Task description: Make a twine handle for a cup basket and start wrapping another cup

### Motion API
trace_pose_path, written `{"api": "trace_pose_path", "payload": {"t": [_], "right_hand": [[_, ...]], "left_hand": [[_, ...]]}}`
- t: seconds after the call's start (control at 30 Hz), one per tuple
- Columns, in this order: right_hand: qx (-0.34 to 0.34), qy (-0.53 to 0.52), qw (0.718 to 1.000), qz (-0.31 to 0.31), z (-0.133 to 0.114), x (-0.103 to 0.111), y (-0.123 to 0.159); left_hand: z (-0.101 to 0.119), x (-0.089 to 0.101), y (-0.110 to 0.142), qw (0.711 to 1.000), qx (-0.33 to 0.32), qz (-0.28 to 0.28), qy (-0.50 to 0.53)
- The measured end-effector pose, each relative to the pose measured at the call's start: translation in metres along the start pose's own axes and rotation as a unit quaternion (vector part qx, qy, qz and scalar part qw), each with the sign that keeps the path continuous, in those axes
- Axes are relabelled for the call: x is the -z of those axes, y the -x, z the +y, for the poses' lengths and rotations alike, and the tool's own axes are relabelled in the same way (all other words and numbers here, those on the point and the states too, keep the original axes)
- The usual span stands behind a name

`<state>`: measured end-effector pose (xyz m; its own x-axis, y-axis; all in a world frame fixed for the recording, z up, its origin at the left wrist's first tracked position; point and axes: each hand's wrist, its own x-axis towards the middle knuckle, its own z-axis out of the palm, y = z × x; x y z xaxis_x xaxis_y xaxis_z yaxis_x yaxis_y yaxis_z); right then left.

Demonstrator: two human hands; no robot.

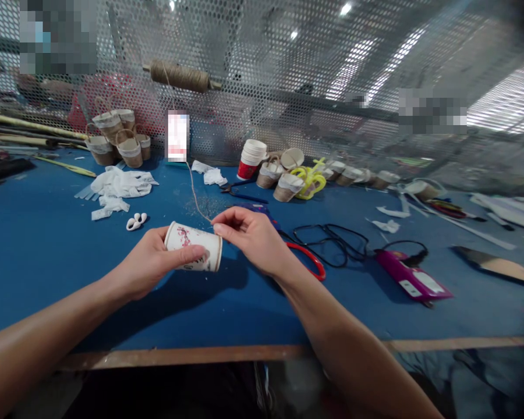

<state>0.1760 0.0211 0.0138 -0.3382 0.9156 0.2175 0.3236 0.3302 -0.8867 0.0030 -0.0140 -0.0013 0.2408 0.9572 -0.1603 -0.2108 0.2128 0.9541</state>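
Note:
A white paper cup (196, 249) with a pink blossom print lies sideways in my left hand (151, 262), whose thumb presses along its side. Twine is wound at the cup's right end. My right hand (253, 235) pinches the thin brown twine (194, 189) between thumb and fingertips, right at that end of the cup. From there the twine runs up and back, past a bright phone-like screen (177, 137), to a large twine spool (179, 77) hung on the mesh. Red-handled scissors (312, 262) lie partly hidden behind my right wrist.
Small twine-wrapped baskets (130, 152) stand at the back left, more at the back right beside stacked paper cups (251, 157). White fabric scraps (124, 181), pliers (244, 191), a black cable (332, 241) and a purple power strip (413, 276) lie on the blue table (179, 326).

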Motion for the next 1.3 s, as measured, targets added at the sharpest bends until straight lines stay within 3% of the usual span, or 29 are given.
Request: {"api": "trace_pose_path", "payload": {"t": [0.17, 0.33, 0.57, 1.3], "right_hand": [[-0.009, 0.036, 0.999, -0.012, 0.008, 0.000, -0.003], [0.009, 0.102, 0.993, 0.059, 0.005, 0.006, 0.002], [0.061, 0.146, 0.987, -0.025, -0.014, 0.001, 0.015], [0.090, 0.194, 0.977, 0.018, -0.010, -0.007, 0.018]], "left_hand": [[0.004, -0.002, -0.001, 0.996, 0.050, -0.011, 0.074], [0.008, -0.002, -0.005, 0.991, 0.069, 0.006, 0.115], [0.006, -0.002, -0.006, 0.991, 0.044, 0.038, 0.124], [-0.002, -0.001, -0.006, 0.996, 0.007, 0.040, 0.081]]}}
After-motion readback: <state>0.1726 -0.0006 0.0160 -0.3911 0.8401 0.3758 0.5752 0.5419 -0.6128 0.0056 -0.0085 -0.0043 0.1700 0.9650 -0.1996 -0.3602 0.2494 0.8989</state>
